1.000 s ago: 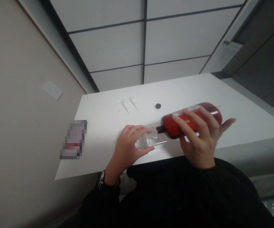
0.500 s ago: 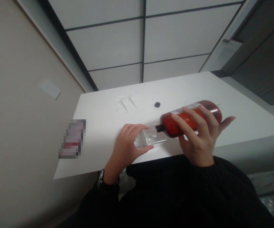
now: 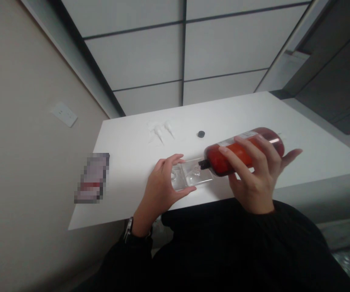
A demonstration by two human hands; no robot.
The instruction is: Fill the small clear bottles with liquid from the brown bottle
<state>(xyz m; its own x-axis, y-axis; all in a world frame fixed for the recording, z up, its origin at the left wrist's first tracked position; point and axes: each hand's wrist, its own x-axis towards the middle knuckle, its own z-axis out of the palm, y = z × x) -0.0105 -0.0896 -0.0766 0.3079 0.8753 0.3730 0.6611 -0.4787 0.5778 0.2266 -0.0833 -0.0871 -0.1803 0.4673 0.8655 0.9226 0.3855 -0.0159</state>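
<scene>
In my right hand (image 3: 254, 178) is a large amber-red bottle (image 3: 232, 152) with a pale label. It is tilted to the left, and its uncapped black neck (image 3: 204, 164) reaches over a clear, square-sided container (image 3: 199, 176). Something clear and shiny shows just below the neck; I cannot make out whether it is liquid. My left hand (image 3: 164, 182) curves around the container's left part, thumb along the near side and fingers at the far side. A round shape shows in that left part, between thumb and fingers.
A small black cap (image 3: 201, 134) lies on the white table (image 3: 126, 162) beyond the bottle. Two white pointed nozzles (image 3: 158, 134) lie farther left. A blurred-out phone-like object (image 3: 92, 178) is at the left edge. White panels (image 3: 147, 56) stand behind the table.
My left fingers have lifted and shifted slightly away from the container's far edge, uncovering more of its left part. The bottle has hardly moved.
</scene>
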